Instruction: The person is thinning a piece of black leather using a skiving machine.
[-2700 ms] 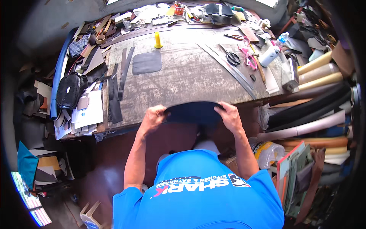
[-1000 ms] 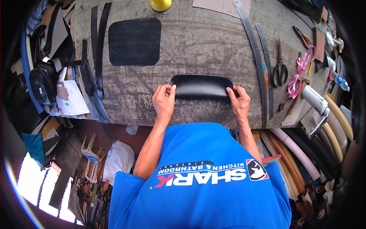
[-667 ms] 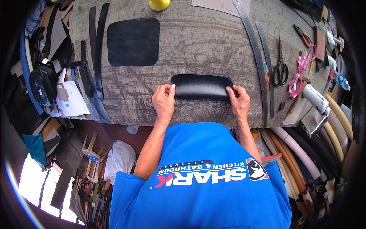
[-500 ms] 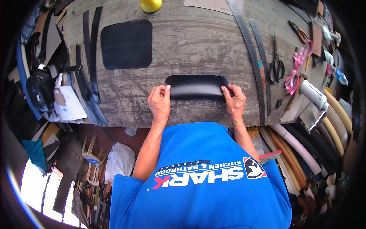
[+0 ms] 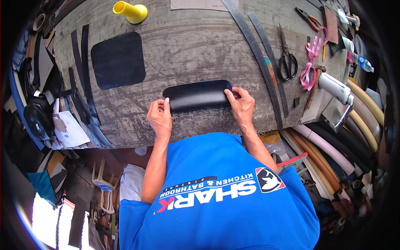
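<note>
By left hand (image 5: 159,118) and right hand (image 5: 241,106), thumbs closed against fingers, opposite ends of a curved black leather-like sheet (image 5: 198,96) are pinched near the desk's (image 5: 187,50) front edge, presumably so its bend is controlled. Flat black panel (image 5: 118,60) laid beyond, leftward.

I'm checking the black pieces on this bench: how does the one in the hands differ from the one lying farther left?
The held piece is bent in a curve; the other piece lies flat. The left hand and right hand pinch the held piece; neither touches the other piece. Both are black, with rounded corners showing.
</note>
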### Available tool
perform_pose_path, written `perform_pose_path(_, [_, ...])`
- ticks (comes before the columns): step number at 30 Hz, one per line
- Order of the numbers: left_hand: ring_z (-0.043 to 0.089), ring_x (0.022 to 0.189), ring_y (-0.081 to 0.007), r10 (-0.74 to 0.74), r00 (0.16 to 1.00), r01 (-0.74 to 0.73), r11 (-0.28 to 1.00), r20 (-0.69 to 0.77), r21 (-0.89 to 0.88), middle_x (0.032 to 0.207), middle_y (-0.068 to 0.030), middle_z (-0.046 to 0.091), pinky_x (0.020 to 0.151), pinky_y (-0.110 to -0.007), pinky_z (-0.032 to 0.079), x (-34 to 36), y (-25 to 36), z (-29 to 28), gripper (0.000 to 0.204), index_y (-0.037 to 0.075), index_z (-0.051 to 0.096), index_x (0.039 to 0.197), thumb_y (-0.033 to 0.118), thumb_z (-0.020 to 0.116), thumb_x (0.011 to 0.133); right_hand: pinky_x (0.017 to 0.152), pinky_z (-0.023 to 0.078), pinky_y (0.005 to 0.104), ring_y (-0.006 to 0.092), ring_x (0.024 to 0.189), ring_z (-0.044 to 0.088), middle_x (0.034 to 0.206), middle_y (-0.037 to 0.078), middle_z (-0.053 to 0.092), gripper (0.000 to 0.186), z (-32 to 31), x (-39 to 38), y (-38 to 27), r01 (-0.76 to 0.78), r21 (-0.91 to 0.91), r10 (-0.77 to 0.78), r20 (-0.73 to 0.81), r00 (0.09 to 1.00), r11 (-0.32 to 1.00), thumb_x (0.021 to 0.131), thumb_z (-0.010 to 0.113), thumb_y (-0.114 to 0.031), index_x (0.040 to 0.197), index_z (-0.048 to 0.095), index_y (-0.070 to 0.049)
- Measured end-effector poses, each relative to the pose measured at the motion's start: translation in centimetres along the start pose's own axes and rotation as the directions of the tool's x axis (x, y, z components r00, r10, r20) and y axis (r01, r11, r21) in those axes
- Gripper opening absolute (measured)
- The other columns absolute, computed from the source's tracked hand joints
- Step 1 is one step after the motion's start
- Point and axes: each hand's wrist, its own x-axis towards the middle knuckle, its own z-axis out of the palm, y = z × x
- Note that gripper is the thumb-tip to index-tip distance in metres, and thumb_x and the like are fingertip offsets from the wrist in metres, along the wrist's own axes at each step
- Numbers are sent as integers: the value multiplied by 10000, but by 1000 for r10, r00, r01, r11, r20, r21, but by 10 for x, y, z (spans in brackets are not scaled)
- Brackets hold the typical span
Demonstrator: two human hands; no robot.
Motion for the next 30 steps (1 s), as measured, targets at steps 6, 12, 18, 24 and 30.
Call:
perform_pose_path(6, [497,537,-104,19,1000,-19,1000,-16,7,666,-36,551,518,-278,422,0,-2,1,217,9,614,785,158,738,882,632,526,298,158,656,616,761,111,660,271,0,2,-1,-27,-13,28,18,999,1000,793,798,-190,912,702,34])
perform_pose_path(12, [589,828,-216,104,993,-93,982,-58,167,990,-98,593,709,-342,492,0,10,1,157,29,648,992,59,706,849,629,517,263,100,658,603,748,72,679,295,4,2,4,9,-35,-9,-19,1000,999,809,804,-221,916,704,35])
perform_pose_path(18, [508,1153,-319,660,661,-750,570,357,336,1224,-112,557,967,-420,437,31,22,-4,476,80,644,1181,-54,627,724,665,517,377,243,720,645,773,118,650,295,6,4,4,-57,1,57,36,998,998,795,780,-222,919,647,10])
perform_pose_path(24, [523,1122,-316,720,516,-854,477,464,209,1201,-119,561,945,-430,448,40,16,-13,481,69,640,1194,-41,642,726,690,494,438,303,766,631,775,95,623,366,3,8,-11,-10,-134,14,34,999,991,786,765,-211,1037,550,-54])
perform_pose_path(30, [537,1008,-321,620,703,-704,676,350,218,1093,-140,547,871,-429,456,-19,-1,-9,410,0,615,1206,27,661,800,736,478,442,313,837,599,824,92,618,361,19,52,-30,406,-150,-398,81,914,901,756,764,-121,1041,550,-68])
